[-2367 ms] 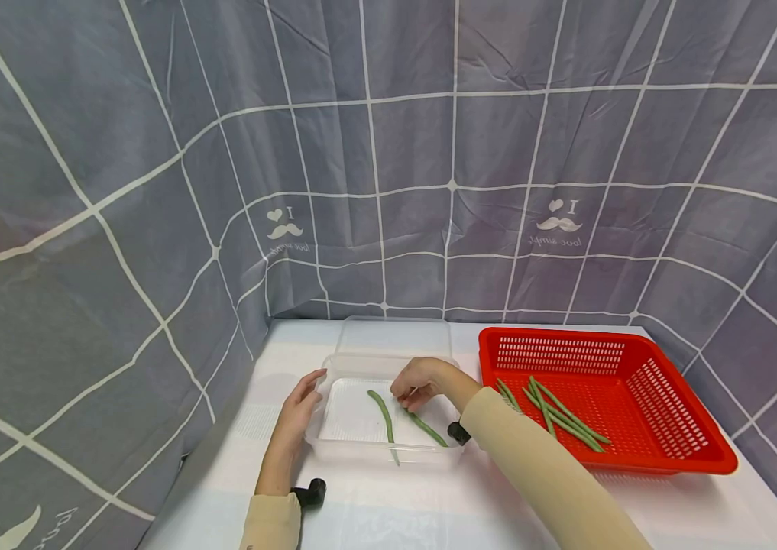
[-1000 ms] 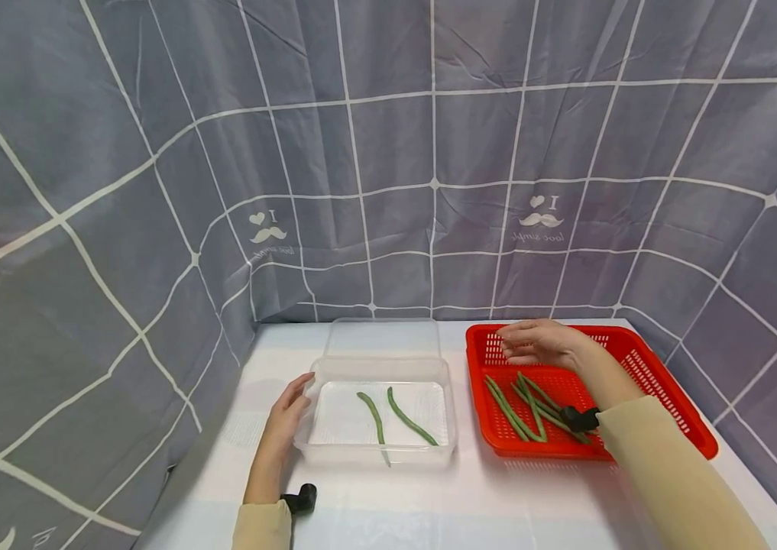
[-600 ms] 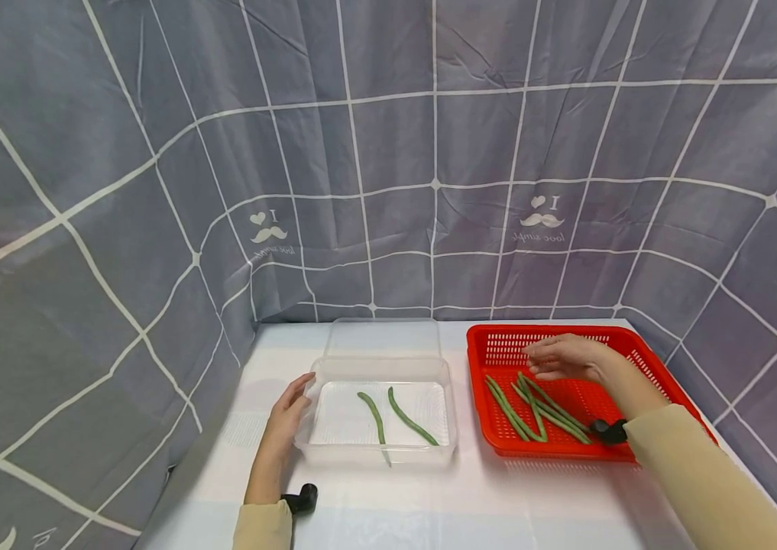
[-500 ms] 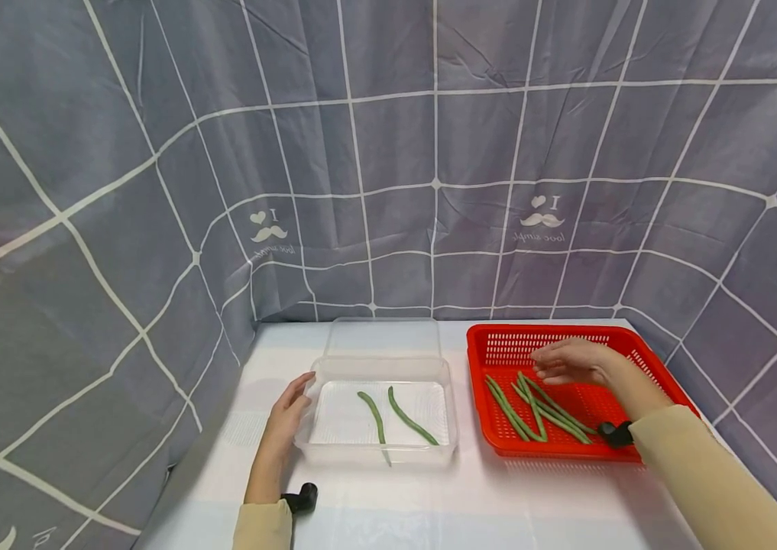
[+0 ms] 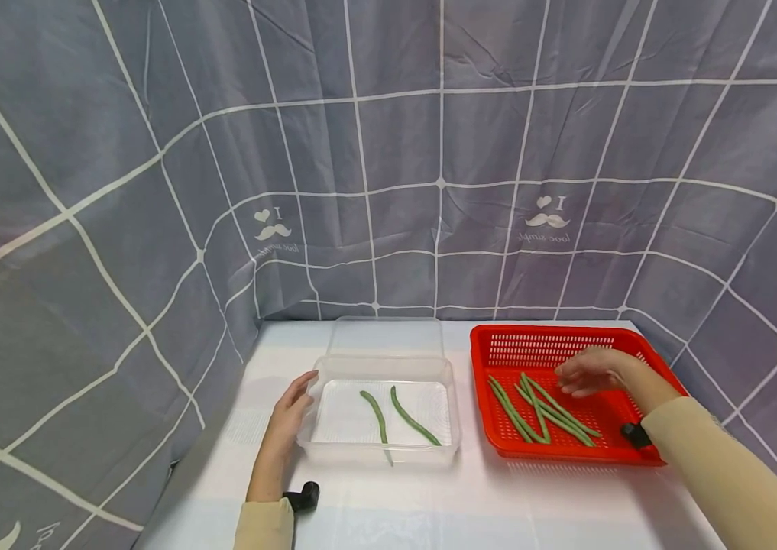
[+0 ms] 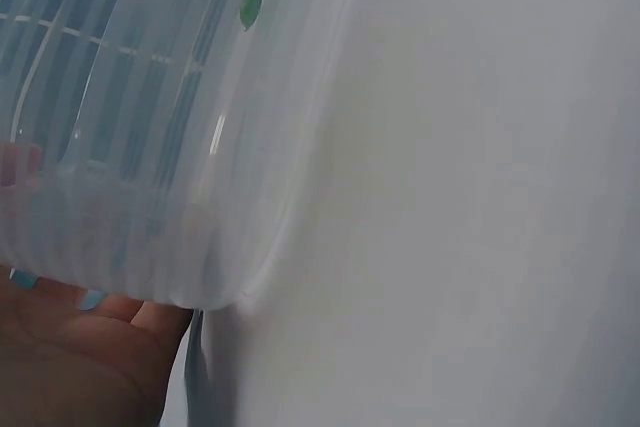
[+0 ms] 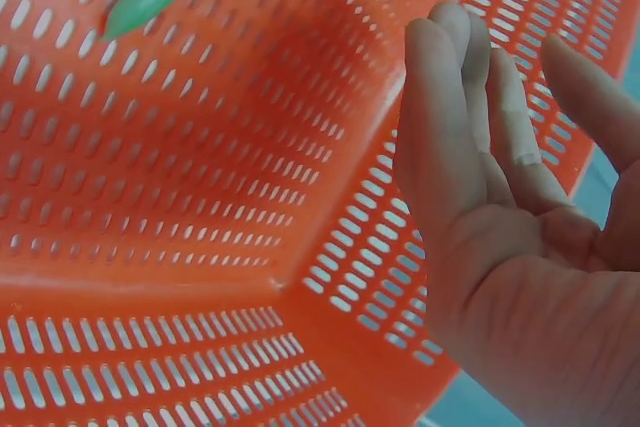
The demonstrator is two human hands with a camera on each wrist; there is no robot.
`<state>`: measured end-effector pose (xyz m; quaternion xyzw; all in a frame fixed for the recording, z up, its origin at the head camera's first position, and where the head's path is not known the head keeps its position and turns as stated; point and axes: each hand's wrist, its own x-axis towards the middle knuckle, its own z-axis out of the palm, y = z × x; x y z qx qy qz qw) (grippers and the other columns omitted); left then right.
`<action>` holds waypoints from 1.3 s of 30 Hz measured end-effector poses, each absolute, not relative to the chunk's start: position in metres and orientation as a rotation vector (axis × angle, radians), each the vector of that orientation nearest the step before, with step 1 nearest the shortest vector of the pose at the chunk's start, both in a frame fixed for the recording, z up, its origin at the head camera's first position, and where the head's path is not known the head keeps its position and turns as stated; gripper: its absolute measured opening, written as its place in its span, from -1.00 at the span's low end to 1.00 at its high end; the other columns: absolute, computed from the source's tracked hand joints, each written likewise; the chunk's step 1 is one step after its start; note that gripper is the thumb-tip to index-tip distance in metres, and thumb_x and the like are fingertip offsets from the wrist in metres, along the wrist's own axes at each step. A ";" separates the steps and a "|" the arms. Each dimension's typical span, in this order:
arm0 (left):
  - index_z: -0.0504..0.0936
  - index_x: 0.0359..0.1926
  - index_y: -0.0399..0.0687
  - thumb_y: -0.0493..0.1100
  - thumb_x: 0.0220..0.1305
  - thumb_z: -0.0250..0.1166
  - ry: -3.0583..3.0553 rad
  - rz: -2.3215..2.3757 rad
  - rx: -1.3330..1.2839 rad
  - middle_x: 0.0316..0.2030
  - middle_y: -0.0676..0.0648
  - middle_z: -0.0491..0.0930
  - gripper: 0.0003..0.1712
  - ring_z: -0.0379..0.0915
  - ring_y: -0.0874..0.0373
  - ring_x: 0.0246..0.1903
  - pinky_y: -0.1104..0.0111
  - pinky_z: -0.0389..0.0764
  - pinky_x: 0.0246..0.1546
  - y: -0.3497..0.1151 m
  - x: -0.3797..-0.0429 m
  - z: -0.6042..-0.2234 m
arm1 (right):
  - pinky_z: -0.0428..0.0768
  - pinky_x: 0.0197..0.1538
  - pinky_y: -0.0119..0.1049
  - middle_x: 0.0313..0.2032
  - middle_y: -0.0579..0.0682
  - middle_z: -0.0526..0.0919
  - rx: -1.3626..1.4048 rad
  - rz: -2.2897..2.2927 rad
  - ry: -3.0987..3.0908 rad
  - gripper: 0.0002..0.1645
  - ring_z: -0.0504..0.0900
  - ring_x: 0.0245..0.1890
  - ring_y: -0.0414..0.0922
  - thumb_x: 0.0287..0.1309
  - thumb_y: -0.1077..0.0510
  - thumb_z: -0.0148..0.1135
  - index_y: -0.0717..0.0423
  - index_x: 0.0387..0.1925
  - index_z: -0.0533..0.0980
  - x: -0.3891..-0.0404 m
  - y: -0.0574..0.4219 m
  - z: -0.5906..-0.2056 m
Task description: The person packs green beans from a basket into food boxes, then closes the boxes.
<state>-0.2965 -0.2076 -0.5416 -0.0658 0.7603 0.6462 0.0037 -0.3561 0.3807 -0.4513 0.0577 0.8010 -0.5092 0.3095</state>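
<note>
My left hand (image 5: 288,409) rests against the left side of a clear plastic container (image 5: 377,454), fingers loosely extended. In the left wrist view, its fingers show blurred through the container wall (image 6: 150,197), above the palm (image 6: 80,357). Two green beans (image 5: 412,418) lie apart inside the container. My right hand (image 5: 590,372) hovers over a red perforated basket (image 5: 636,451), right of the several green beans (image 5: 541,416) lying there. It holds nothing; in the right wrist view, the fingers (image 7: 440,117) are extended and the thumb stands apart.
A clear lid (image 5: 386,332) extends behind the container on the white table (image 5: 422,508). Grey curtain (image 5: 402,229) with white grid lines encloses the back and sides. Each wrist wears a small black camera (image 5: 305,496).
The right hand left the container, where a second green bean now lies, and moved over the basket. It has since shifted right and slightly lower. The left hand stayed at the container.
</note>
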 end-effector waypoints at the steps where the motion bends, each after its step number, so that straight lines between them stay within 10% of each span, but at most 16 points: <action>1: 0.37 0.56 0.11 -0.22 0.53 0.04 2.387 2.025 -0.204 0.68 -0.28 0.06 -0.37 -0.10 -0.29 0.69 -0.36 -0.03 0.60 -0.207 -0.297 -0.541 | 0.83 -0.05 -0.19 -0.16 0.09 0.83 0.148 -1.331 2.120 -0.45 0.84 -0.27 -0.14 0.48 0.18 0.16 0.59 0.26 0.47 -0.356 0.381 -0.452; 20: 0.40 0.55 0.12 -0.22 0.51 0.06 2.408 2.015 -0.200 0.67 -0.27 0.11 -0.37 -0.05 -0.29 0.68 -0.35 0.01 0.60 -0.202 -0.296 -0.540 | 0.82 -0.20 -0.28 -0.48 -0.11 0.72 0.232 -1.204 2.188 -0.80 0.71 -0.46 -0.24 0.39 0.20 0.29 0.26 -0.21 0.74 -0.353 0.365 -0.477; 39: 0.41 0.54 0.11 -0.22 0.51 0.05 2.442 2.002 -0.212 0.66 -0.26 0.13 -0.38 -0.03 -0.30 0.67 -0.36 0.04 0.59 -0.206 -0.296 -0.539 | 0.53 -0.43 -0.33 -0.62 -0.15 0.46 0.099 -1.004 2.404 -0.80 0.39 -0.59 -0.24 0.23 0.42 0.20 0.20 -0.49 0.58 -0.349 0.338 -0.480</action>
